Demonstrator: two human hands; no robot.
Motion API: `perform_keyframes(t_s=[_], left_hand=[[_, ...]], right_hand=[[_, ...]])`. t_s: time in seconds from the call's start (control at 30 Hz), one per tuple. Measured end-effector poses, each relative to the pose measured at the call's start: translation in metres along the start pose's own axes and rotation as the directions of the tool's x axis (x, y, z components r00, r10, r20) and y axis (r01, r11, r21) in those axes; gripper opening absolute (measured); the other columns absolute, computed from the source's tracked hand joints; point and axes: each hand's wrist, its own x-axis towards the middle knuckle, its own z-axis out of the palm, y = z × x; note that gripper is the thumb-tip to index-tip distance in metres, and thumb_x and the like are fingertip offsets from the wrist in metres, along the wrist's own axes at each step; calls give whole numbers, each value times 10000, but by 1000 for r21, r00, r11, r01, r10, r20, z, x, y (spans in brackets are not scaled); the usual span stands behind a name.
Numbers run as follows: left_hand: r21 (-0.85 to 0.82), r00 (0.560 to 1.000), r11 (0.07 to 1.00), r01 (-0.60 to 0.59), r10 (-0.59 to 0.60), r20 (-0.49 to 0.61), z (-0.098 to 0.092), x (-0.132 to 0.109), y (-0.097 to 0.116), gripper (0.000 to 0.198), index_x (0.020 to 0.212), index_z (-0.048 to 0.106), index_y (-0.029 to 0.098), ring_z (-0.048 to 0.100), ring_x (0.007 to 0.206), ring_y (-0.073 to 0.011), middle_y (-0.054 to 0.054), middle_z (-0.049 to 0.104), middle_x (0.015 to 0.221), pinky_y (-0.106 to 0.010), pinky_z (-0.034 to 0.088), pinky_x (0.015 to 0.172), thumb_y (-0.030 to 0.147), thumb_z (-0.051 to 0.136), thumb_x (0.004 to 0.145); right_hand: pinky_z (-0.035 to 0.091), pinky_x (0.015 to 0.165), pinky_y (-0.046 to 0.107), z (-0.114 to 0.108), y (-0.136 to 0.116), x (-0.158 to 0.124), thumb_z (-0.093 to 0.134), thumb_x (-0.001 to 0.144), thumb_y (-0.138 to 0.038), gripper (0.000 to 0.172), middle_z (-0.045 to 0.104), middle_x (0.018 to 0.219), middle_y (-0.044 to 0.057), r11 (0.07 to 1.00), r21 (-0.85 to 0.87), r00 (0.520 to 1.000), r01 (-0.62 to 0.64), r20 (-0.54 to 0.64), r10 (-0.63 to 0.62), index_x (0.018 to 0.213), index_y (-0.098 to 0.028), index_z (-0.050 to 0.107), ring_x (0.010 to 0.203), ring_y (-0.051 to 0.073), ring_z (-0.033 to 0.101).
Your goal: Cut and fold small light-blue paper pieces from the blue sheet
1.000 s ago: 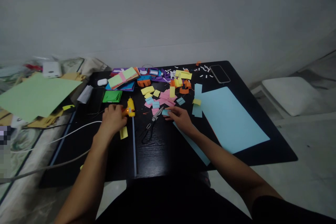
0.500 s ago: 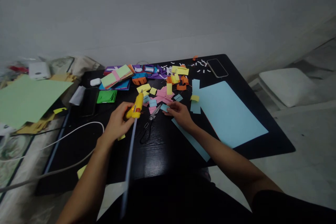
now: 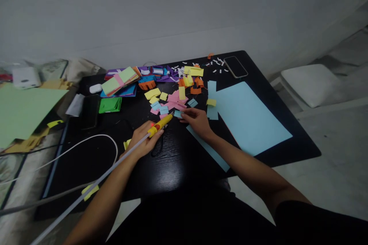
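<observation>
A yellow glue gun is gripped in my left hand, its nozzle pointing up and right. A long pale glue stick trails from its rear across my forearm. My right hand pinches a small light-blue paper piece, and the nozzle tip is close beside it. Under the glue gun lie scissors, mostly hidden by it and my left hand. Pink paper pieces, small blue pieces and yellow pieces lie just beyond both hands.
Light-blue sheets and a blue strip lie on the black table at right. A phone rests at the back. Paper stacks and a green bundle sit at left. A white cable loops near my left arm.
My left hand has tilted the glue gun from upright to slanting right, bringing its nozzle to the blue piece. The glue stick's rear end has swung left. My right hand stays nearly in place.
</observation>
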Motion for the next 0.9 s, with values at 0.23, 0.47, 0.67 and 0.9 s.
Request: perform_keyframes(t_s=[0.23,0.47,0.67,0.9], left_hand=[[30,999,999,34,-34,18,-2,1,2,270,769,546,217,571,635,-162,-2,536,687,-287,472,607,368,534,992],[16,998,998,55,-55,20,-2,1,1,271,765,557,224,580,652,-170,-12,554,696,-295,491,627,380,540,985],[-8,1000,1000,13,-13,11,-1,-1,5,182,860,587,217,610,700,-177,-25,602,756,-301,519,669,340,554,989],[-2,999,999,-38,38,29,5,-1,6,189,869,576,212,622,718,-183,-23,610,770,-305,519,679,343,543,1002]], right_hand=[[684,850,411,4,-2,-3,902,642,-446,377,791,884,44,1000,20,1000,0,23,0,891,-180,802,822,207,766],[677,876,420,5,-1,-3,873,681,-388,322,794,908,40,1000,21,1000,-9,21,9,917,-179,810,847,212,769],[655,928,418,5,-1,-3,849,701,-350,280,808,953,40,999,35,999,-24,47,22,931,-193,818,905,226,776],[625,988,461,8,-2,-6,860,698,-366,285,813,978,34,998,42,997,-45,70,42,931,-204,829,949,249,777]])
